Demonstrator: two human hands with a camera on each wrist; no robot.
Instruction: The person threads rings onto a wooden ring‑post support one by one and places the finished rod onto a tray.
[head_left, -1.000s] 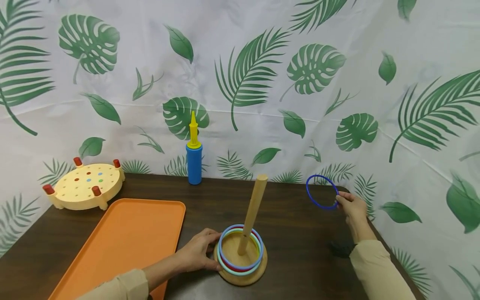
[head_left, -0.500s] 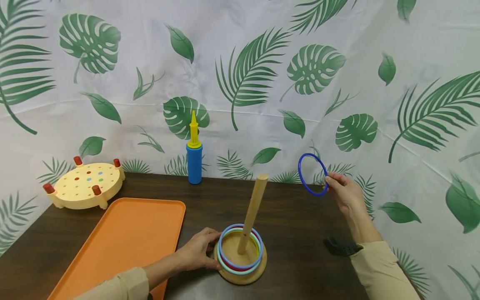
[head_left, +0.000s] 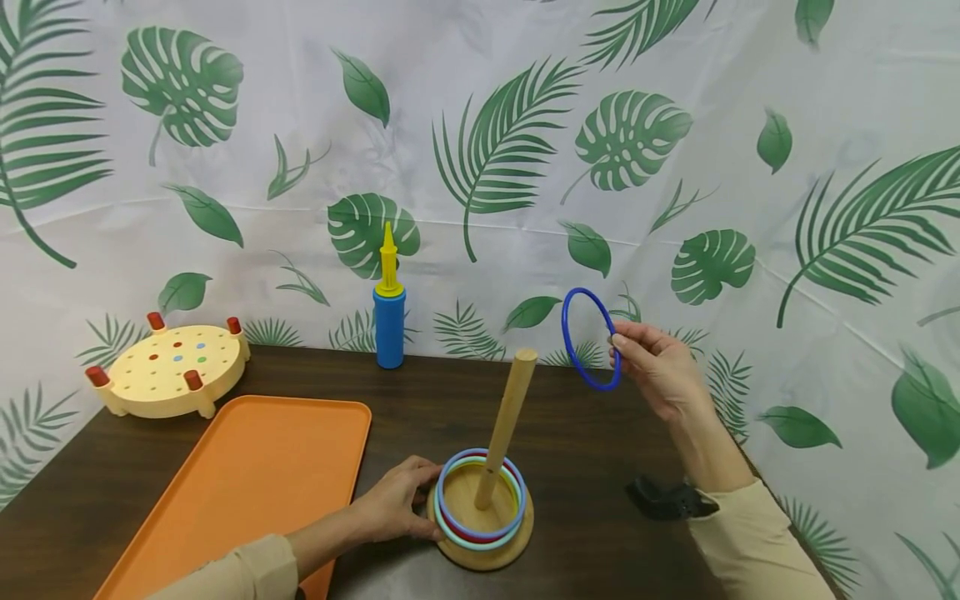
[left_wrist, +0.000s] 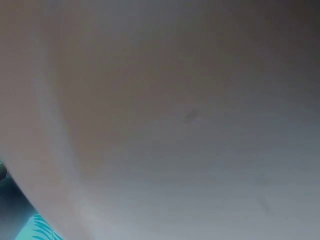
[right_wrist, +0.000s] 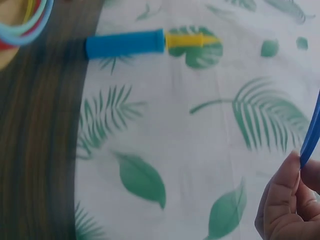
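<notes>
My right hand (head_left: 663, 367) pinches a dark blue ring (head_left: 565, 329) between thumb and fingers. It hangs in the air, up and to the right of a wooden peg (head_left: 506, 425). In the right wrist view only a strip of the blue ring (right_wrist: 311, 141) shows at the right edge. The peg stands on a round wooden base (head_left: 485, 560), with several rings round its foot, a light blue ring (head_left: 442, 508) topmost. My left hand (head_left: 397, 504) grips the base's left side, thumb in front, fingers behind. The left wrist view is a blur.
An orange tray (head_left: 277, 467) lies left of the base. A cream pegboard with red legs (head_left: 176, 375) sits at the back left. A blue and yellow hand pump (head_left: 388, 325) stands upright at the back. A leaf-print cloth (head_left: 495, 208) hangs behind the dark table (head_left: 585, 508).
My right hand has moved left and up with the blue ring, which has tipped more upright. My left hand stays at the base.
</notes>
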